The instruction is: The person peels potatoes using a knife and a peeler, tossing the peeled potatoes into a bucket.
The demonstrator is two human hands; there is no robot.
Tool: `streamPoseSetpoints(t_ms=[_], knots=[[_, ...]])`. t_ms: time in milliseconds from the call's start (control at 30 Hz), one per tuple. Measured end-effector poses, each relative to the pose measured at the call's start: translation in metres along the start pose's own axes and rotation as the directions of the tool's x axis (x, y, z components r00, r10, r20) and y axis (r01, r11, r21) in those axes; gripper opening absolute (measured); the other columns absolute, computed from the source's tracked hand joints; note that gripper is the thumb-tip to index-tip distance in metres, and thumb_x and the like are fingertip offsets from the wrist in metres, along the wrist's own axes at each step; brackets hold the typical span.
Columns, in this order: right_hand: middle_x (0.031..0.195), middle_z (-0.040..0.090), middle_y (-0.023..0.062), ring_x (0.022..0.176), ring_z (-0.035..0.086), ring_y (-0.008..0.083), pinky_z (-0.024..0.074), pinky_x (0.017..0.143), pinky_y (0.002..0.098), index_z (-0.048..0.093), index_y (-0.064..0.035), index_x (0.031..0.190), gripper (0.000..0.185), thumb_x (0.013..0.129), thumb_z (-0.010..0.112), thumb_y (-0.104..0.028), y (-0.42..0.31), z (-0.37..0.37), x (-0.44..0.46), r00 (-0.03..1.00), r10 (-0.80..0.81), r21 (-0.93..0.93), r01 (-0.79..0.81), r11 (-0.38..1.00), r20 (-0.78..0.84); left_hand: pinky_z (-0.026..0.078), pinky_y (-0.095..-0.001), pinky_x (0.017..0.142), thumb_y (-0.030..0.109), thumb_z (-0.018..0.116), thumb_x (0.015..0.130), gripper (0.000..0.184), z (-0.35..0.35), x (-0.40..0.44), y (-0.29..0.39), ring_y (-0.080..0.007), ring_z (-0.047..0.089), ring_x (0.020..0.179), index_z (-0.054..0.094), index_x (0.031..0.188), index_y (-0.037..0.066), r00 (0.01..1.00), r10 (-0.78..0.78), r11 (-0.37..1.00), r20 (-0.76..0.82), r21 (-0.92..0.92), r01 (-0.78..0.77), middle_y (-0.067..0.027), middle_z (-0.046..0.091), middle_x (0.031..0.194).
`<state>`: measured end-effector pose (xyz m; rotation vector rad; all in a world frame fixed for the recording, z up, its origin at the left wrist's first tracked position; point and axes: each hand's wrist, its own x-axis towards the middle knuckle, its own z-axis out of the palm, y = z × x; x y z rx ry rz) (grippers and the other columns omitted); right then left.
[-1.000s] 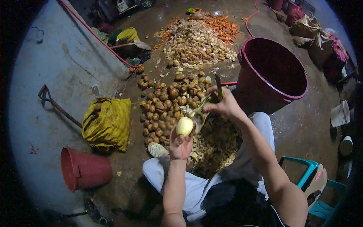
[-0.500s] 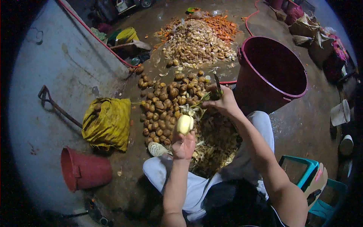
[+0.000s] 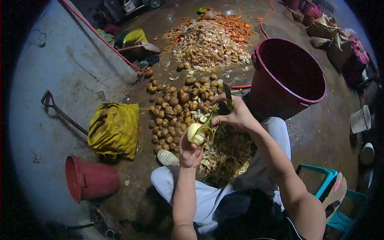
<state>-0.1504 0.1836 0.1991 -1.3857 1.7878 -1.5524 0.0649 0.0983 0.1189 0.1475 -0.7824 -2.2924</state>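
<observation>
My left hand [image 3: 190,154] is closed around the lower side of a pale yellow, peeled potato [image 3: 195,135]. Gripped in my right hand [image 3: 237,115] is a peeler [image 3: 228,95], its dark handle sticking up past the fingers. The peeler's greenish head, with strips of peel on it, is at the potato's right side; whether the blade touches cannot be made out. Beyond my hands lies a heap of brown unpeeled potatoes [image 3: 173,107]. Below my right hand, between my legs, is a pile of peelings [image 3: 229,154].
A large dark red tub [image 3: 270,86] stands at the right. On the left are a yellow sack [image 3: 114,130], a red bucket [image 3: 96,182] and a long-handled tool [image 3: 66,114]. Farther off is a mound of pale and orange scraps [image 3: 212,44]. A teal stool [image 3: 326,174] stands lower right.
My right hand has turned and come slightly down, bringing the peeler's head to the potato's side. The potato has tilted a little and shifted slightly left in my left hand.
</observation>
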Motion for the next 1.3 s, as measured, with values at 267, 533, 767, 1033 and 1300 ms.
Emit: streamPoseSetpoints(t_ms=[267,533,767,1033,1300], knots=[[0.096,0.068,0.0066,0.092,0.061,0.0166,0.0480,0.085,0.0324,0.064,-0.0027,0.102,0.053,0.063,0.090,-0.027,0.030,-0.013,0.005,0.981,0.163,0.035,-0.160,0.987,-0.106,0.049,-0.0384,0.098,0.029,0.067,0.087,0.071,0.018,0.015,0.013,-0.0365,0.055,0.113,0.033,0.141,-0.002,0.993,-0.111,0.983,0.028,-0.143,0.114,-0.0249,0.045,0.133],[0.098,0.069,0.0119,0.093,0.064,0.0186,0.0490,0.086,0.0337,0.063,-0.0015,0.107,0.061,0.063,0.089,-0.034,0.044,0.003,0.000,0.988,0.134,-0.121,-0.143,0.982,-0.082,0.039,-0.0287,0.041,0.035,0.050,0.093,0.029,-0.002,0.021,0.008,-0.0144,0.052,0.052,0.058,0.094,0.007,0.856,-0.166,0.984,-0.489,-0.031,0.173,-0.0075,0.062,0.078],[0.099,0.068,0.0161,0.096,0.065,0.0235,0.0485,0.087,0.0356,0.062,0.0003,0.108,0.062,0.063,0.088,-0.032,0.031,0.022,0.000,0.998,-0.052,-0.158,0.055,0.986,0.021,0.041,-0.0249,0.042,0.023,0.047,0.092,0.030,-0.006,0.022,-0.007,-0.0163,0.057,0.057,0.063,0.077,0.002,0.867,0.473,0.439,-0.156,0.895,-0.079,-0.0058,0.060,0.068],[0.097,0.068,0.0123,0.093,0.061,0.0153,0.0481,0.086,0.0335,0.062,-0.0002,0.106,0.057,0.064,0.089,-0.027,0.017,0.028,-0.003,0.990,-0.085,-0.142,0.100,0.985,0.112,0.049,-0.0277,0.052,0.016,0.049,0.091,0.023,-0.011,0.011,-0.014,-0.0169,0.059,0.073,0.065,0.085,0.001,0.850,0.093,0.868,-0.519,0.460,0.185,-0.0073,0.050,0.104],[0.104,0.068,0.0140,0.101,0.061,0.0181,0.0442,0.093,0.0348,0.061,-0.0020,0.112,0.064,0.064,0.088,-0.035,0.013,0.016,0.005,0.993,-0.016,-0.109,0.029,0.994,0.118,0.047,-0.0264,0.051,0.023,0.053,0.087,0.024,0.017,0.024,-0.011,-0.0163,0.058,0.059,0.064,0.083,0.003,0.837,0.162,0.804,-0.523,0.562,0.196,-0.0052,0.059,0.073]])
